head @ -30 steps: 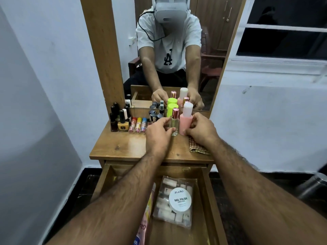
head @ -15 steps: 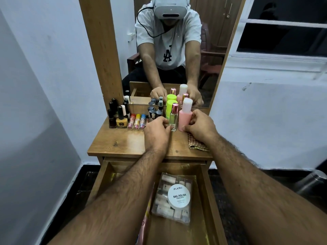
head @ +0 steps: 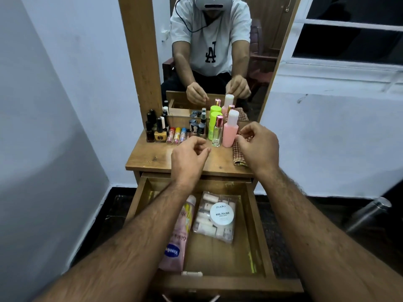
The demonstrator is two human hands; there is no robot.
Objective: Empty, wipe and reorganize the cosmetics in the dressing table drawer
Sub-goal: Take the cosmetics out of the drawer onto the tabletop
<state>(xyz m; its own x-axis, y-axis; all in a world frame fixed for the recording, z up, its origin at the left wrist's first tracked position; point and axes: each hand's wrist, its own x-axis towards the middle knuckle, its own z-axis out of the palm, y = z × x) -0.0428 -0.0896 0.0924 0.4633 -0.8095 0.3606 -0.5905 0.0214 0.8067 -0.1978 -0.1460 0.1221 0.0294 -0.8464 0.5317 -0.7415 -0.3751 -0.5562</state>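
Note:
The drawer is pulled out below the dressing tabletop. Inside lie a pink Vaseline tube and a clear pouch with a nail polish wipes tub. On the tabletop stand a pink bottle with a white cap, a clear perfume bottle, a lime green bottle, three lip balms and several nail polish bottles. My left hand hovers just short of the perfume bottle, fingers loosely curled, holding nothing. My right hand hangs beside the pink bottle, fingers loosely curled and empty.
A checked cloth lies on the tabletop's right side, partly under my right hand. The mirror rises behind the bottles, a wooden post to its left. White walls flank the table. A metal cylinder sits on the dark floor at right.
Both hands have let go of the perfume bottle and the pink bottle and drawn back slightly toward me. The bottles stay standing by the mirror.

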